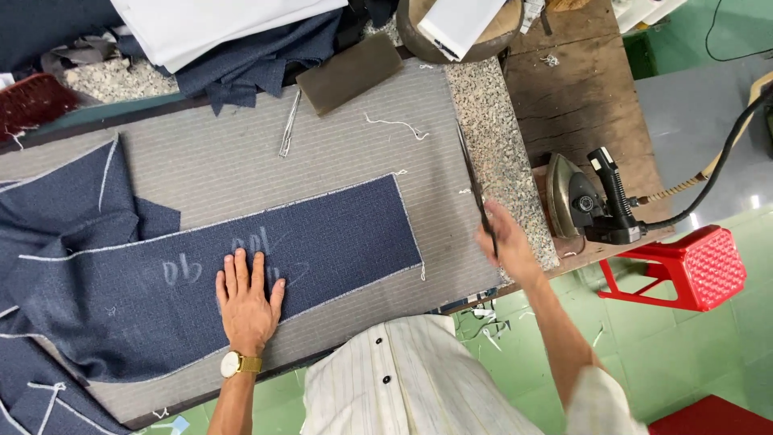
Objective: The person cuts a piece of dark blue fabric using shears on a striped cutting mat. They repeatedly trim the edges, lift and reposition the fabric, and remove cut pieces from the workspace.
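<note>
Scissors [477, 193] sat gripped in right hand [506, 242], fingers closed round handles, blades pointing away over bench [241, 161]. Left hand [245, 302] lay flat, fingers spread, on navy cloth [322, 234] mid-bench. Risk: cloth could shift w/ light pressure, giving a crooked cut; blades near iron [584, 201] cord.

Shirt [419, 379]: pale cream with thin darker vertical stripes, loose in cut, closed down the front by small dark buttons.
Sleeves: short, of the same striped cloth; the right one ended above the elbow, leaving the forearm bare.
Left hand [246, 300]: bare, no ring to be seen.
Wristwatch [233, 364]: round white dial in a gold-coloured case, on a gold-coloured band, worn at the left wrist.
Right hand [506, 242]: bare, blurred; nothing worn at its wrist.
</note>
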